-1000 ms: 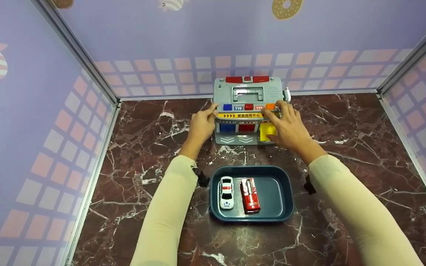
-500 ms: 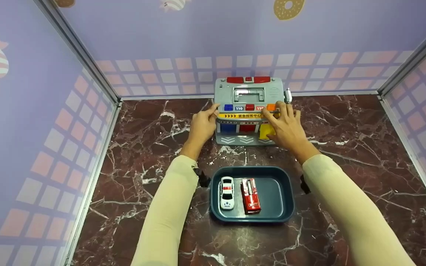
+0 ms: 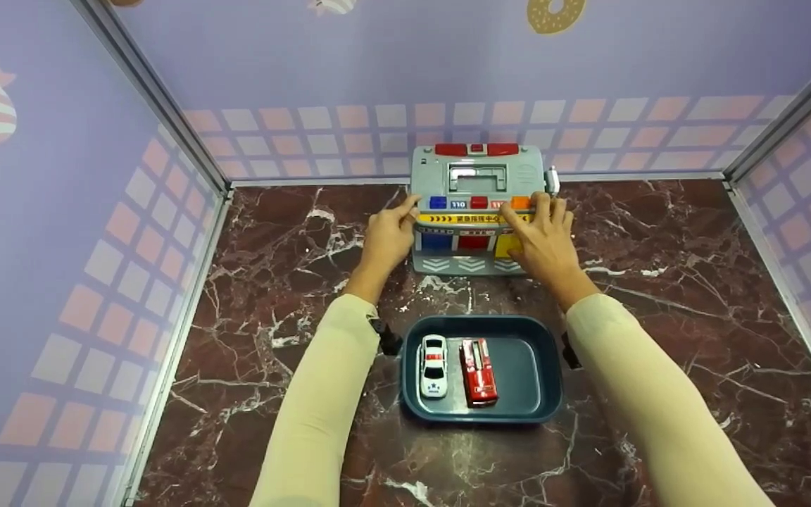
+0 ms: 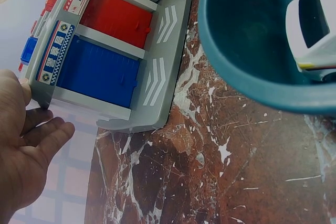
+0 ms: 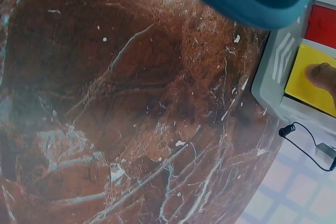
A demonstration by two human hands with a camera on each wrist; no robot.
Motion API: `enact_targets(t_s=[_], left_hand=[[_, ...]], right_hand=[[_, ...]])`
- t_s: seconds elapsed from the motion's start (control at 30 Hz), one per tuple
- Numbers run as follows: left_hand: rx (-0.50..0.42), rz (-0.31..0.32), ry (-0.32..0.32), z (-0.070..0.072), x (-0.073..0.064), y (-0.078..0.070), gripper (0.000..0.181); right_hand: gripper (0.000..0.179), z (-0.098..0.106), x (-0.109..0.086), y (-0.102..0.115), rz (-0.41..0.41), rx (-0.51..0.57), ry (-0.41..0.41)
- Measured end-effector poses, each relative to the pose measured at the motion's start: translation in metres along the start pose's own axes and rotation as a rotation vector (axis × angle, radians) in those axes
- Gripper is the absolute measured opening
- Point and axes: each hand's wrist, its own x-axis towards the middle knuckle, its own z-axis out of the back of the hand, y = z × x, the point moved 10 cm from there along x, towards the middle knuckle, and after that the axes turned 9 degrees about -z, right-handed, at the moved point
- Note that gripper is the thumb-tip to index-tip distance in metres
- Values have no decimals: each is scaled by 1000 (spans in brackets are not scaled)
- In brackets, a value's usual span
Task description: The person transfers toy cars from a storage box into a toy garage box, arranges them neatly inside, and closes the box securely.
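A grey toy garage (image 3: 476, 179) stands against the back wall, with a blue door (image 4: 100, 72), a red door (image 4: 118, 17) and a yellow door (image 5: 311, 80) along its front. My left hand (image 3: 388, 237) holds the left corner of its roof, the other fingers loose below. My right hand (image 3: 548, 239) spreads its fingers over the roof's right front edge, near the orange button (image 3: 520, 202). Its thumb (image 5: 323, 74) presses the yellow door. Something dark and white shows under that door's lower edge in the left wrist view; its kind is hidden.
A dark teal tray (image 3: 481, 417) stands on the marbled table in front of the garage. It holds a white toy police car (image 3: 434, 366) and a red toy fire engine (image 3: 479, 372). A toy handset with a coiled black cord (image 5: 310, 135) hangs at the garage's right side.
The yellow door, tilted outward before, now lies nearer the garage front under my right thumb. My right forearm has swung slightly left. My left hand keeps its hold.
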Motion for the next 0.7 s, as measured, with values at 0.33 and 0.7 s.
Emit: enact_targets(t_s=[0.33, 0.7], left_hand=[[4, 9, 6, 0, -1, 2, 36], [-1, -5, 6, -1, -1, 1, 36]], right_hand=[[76, -3, 2, -1, 24, -24, -41], [78, -4, 2, -1, 58, -94, -30]])
